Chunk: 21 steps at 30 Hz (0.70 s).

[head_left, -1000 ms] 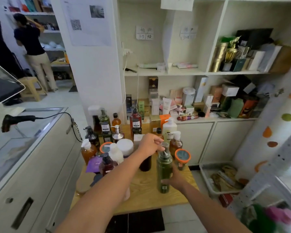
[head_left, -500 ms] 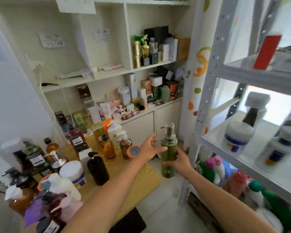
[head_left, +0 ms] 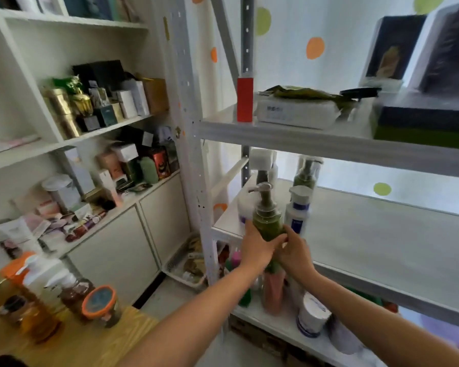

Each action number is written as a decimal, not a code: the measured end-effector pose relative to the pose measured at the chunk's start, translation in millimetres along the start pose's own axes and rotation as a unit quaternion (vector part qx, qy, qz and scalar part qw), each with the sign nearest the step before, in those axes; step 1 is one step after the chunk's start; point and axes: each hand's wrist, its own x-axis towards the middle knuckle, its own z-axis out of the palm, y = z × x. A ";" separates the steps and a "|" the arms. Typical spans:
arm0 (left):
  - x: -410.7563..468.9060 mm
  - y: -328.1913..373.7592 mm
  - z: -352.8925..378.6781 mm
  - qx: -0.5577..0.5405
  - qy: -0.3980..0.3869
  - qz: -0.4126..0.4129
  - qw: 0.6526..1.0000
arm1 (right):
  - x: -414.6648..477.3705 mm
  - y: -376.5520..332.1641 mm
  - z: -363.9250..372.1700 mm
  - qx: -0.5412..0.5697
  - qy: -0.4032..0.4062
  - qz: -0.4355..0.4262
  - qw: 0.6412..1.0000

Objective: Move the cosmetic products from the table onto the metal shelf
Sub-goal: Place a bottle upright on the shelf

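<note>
The green pump bottle (head_left: pixel 267 221) stands roughly upright at the front left corner of the metal shelf (head_left: pixel 382 284), on its middle tier, close to the perforated upright post (head_left: pixel 196 181). Both hands hold it low on the body. The left hand (head_left: pixel 257 247) wraps it from the left, and the fingers of the right hand (head_left: pixel 294 251) curl against it from the right. The hands hide the base, so contact with the tier cannot be confirmed. A white bottle with a blue label (head_left: pixel 297 207) stands just beside the green pump bottle on its right, and a white jar (head_left: pixel 243 207) sits just behind on its left. A second green bottle (head_left: pixel 306 172) stands further back. Right of these items a broad stretch of pale board lies open along the tier to its front rail. The upper tier hangs close over the pump head and carries a red box (head_left: pixel 245 99), a white pack (head_left: pixel 294 112) and dark boxes further right. The lower tier holds a white tub (head_left: pixel 312 316) and a pink bottle (head_left: pixel 273 292). The wooden counter (head_left: pixel 90 340) lies at lower left, well apart from the hands, and carries an orange-lidded jar (head_left: pixel 100 300) and amber pump bottles (head_left: pixel 37 308). White wall cabinets crowded with boxes stand behind it, and the wall beyond the shelf shows coloured dots.
</note>
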 end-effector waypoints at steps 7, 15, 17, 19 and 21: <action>8.4 36.9 94.4 0.077 -0.078 0.090 0.990 | 6.8 67.0 -85.2 -0.044 0.105 0.021 0.993; 51.0 50.9 168.3 0.054 -0.122 0.091 0.987 | 47.5 120.0 -118.7 -0.043 0.137 0.072 0.987; 62.7 48.7 179.9 0.062 -0.123 0.085 0.987 | 58.0 130.6 -118.1 -0.044 0.131 0.081 0.987; 75.5 48.0 189.7 0.067 -0.118 0.080 0.988 | 68.9 138.0 -118.3 -0.044 0.126 0.087 0.987; 88.6 51.2 197.2 0.066 -0.113 0.079 0.988 | 82.7 142.9 -120.0 -0.045 0.122 0.091 0.987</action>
